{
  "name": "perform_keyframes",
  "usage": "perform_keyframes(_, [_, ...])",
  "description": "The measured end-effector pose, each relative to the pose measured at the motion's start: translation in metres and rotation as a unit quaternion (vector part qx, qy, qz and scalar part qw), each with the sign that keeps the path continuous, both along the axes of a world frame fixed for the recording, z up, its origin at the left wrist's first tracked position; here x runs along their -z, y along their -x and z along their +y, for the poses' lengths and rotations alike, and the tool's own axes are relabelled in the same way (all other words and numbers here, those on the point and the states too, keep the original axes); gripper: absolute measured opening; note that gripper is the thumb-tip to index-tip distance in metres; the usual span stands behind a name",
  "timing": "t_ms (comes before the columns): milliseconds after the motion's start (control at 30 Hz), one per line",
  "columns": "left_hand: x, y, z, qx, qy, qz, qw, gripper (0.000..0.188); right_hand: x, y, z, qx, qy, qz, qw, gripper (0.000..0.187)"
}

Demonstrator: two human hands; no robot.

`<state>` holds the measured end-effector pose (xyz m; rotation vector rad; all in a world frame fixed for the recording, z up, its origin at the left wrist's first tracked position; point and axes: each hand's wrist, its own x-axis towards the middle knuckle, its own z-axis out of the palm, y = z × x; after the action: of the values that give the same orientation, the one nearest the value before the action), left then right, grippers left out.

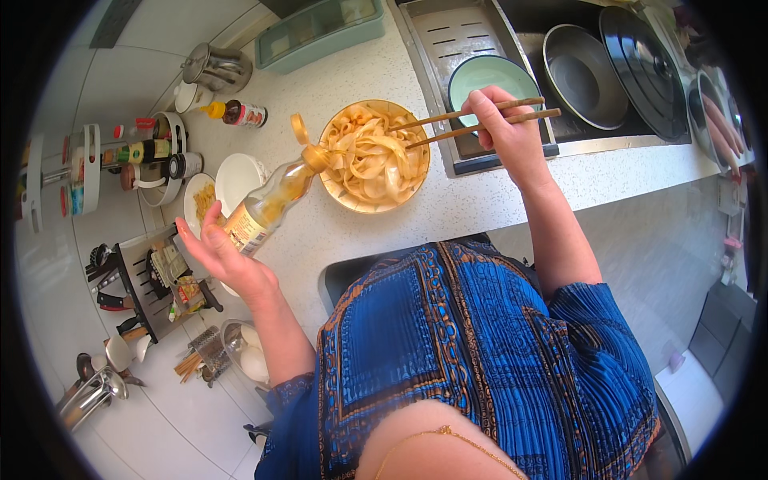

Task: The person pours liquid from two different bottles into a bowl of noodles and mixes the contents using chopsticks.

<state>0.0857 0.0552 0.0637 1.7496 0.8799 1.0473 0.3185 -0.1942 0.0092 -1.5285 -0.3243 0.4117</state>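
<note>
My left hand (240,268) grips a clear plastic squeeze-type bottle (276,194) with a yellow cap flipped up. The bottle is tilted, and its mouth is at the left rim of a bowl (370,210). Wide, sauce-coated noodles (374,152) fill that bowl, which stands on the speckled counter. Whether liquid is flowing from the bottle is hard to make out. A pair of wooden chopsticks (444,136) is pinched in my right hand (512,136), their tips down in the noodles. My right hand is above a pale green dish (490,76).
The sink (512,36) with its slotted drain tray (464,36) is at the far right, holding a pan (584,76) beside a dark lid (644,72). A white bowl (238,180), a plate of food (192,196) and a sauce bottle (240,114) stand left. A knife rack (148,276) hangs on the wall.
</note>
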Motion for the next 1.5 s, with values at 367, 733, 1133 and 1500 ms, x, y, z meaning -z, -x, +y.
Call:
perform_keyframes(367, [0.001,-0.016,-0.006,0.011,-0.027,0.006,1.000,0.064,0.000,0.004,0.000,-0.002,0.006,0.003,1.000,0.027])
perform_keyframes(733, [0.001,-0.013,-0.010,0.027,-0.030,0.009,0.999,0.061,0.001,0.001,-0.001,-0.007,0.009,0.001,1.000,0.027])
perform_keyframes(1133, [0.009,0.012,-0.001,-0.003,0.205,-0.084,0.975,0.063,-0.005,-0.003,0.003,-0.003,0.011,0.007,1.000,0.027])
perform_keyframes(1500, [0.047,0.041,0.022,0.150,0.514,-0.310,0.786,0.054,0.006,0.005,0.026,0.000,0.040,-0.008,0.999,0.027])
